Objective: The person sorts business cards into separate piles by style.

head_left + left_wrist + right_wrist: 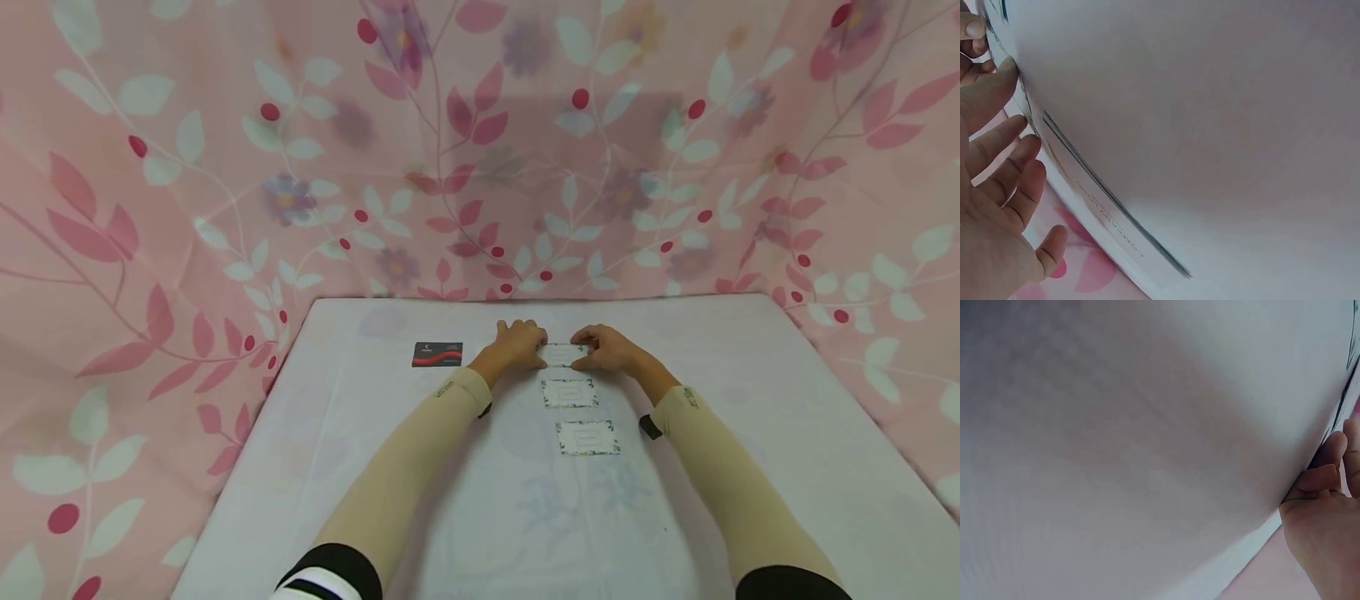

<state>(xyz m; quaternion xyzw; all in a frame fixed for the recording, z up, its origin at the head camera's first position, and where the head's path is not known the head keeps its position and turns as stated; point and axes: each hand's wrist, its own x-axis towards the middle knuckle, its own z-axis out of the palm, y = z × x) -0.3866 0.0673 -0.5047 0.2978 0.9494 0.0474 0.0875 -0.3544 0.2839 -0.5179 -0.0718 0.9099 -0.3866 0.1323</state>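
Note:
Three white cards with leafy borders stand in a column on the white-covered table. My left hand (516, 345) holds the left end of the farthest white card (562, 355), thumb at the near corner and a finger at the far one. At its right end, my right hand (611, 350) grips with thumb and forefinger, the other fingers bent. Below lie the middle card (570, 393) and the nearest card (588, 437), both flat. In the left wrist view, the left hand's fingertips (1034, 147) are low over the tabletop; the right wrist view shows the right hand (1319, 494) at its edge.
A black card with a red wavy stripe (437, 354) lies flat to the left of the left hand. The table (360, 467) has a white cloth, and its far edge meets a pink floral curtain (480, 167). Beige sleeves cover both forearms.

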